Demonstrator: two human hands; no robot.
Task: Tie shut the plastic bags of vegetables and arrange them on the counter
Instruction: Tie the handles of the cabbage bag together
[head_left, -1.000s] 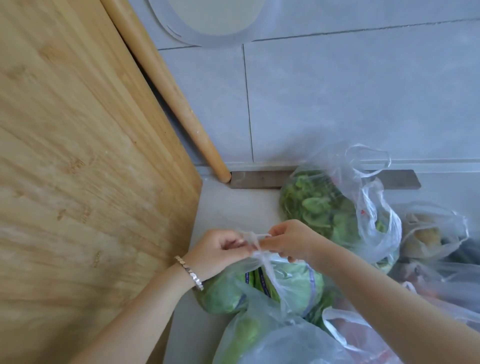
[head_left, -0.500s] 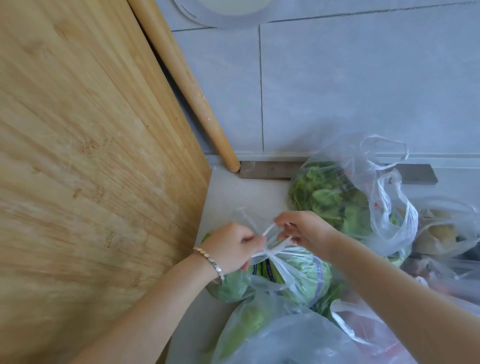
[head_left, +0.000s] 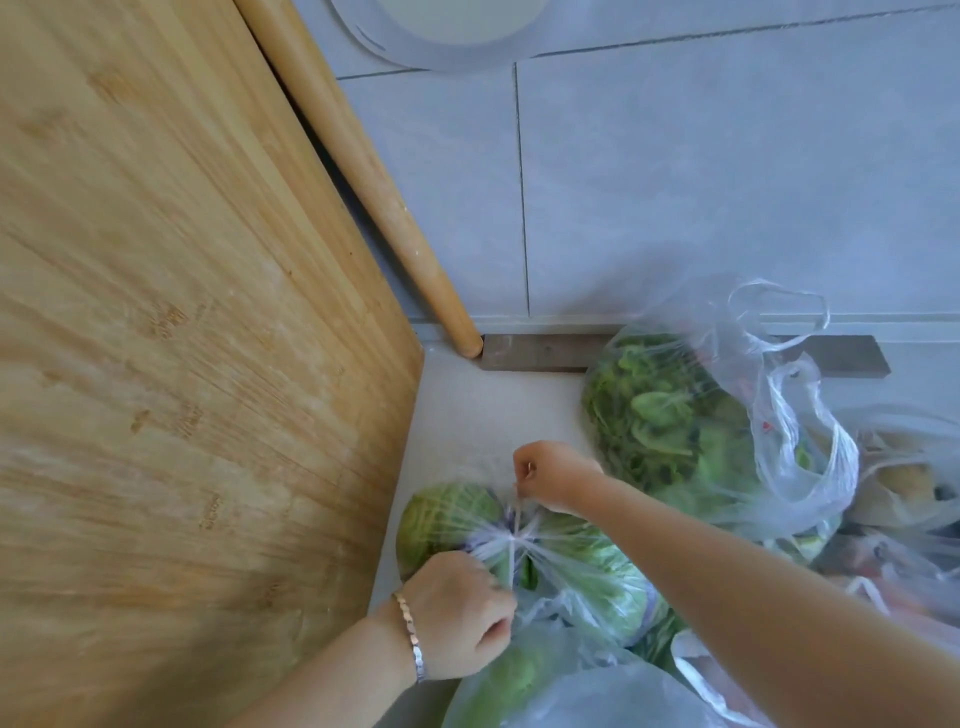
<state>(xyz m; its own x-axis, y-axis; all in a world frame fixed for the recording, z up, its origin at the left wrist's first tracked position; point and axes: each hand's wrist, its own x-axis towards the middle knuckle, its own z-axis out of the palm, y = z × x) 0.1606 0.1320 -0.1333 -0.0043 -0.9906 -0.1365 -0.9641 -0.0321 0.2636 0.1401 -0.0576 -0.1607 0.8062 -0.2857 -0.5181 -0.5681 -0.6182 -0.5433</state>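
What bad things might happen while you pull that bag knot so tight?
The thin handles are stretched taut between the left hand and right hand, so the cabbage bag might tear at the knot. A hard tug could also bump the untied bag of leafy greens just behind the right hand and tip it.

Left hand (head_left: 457, 618) fisted, knuckles up, bracelet (head_left: 410, 636) on wrist, just below-left of bag knot (head_left: 511, 538), pinching plastic strand. Right hand (head_left: 553, 475) fisted just above knot, gripping other strand; right forearm runs in from lower right.
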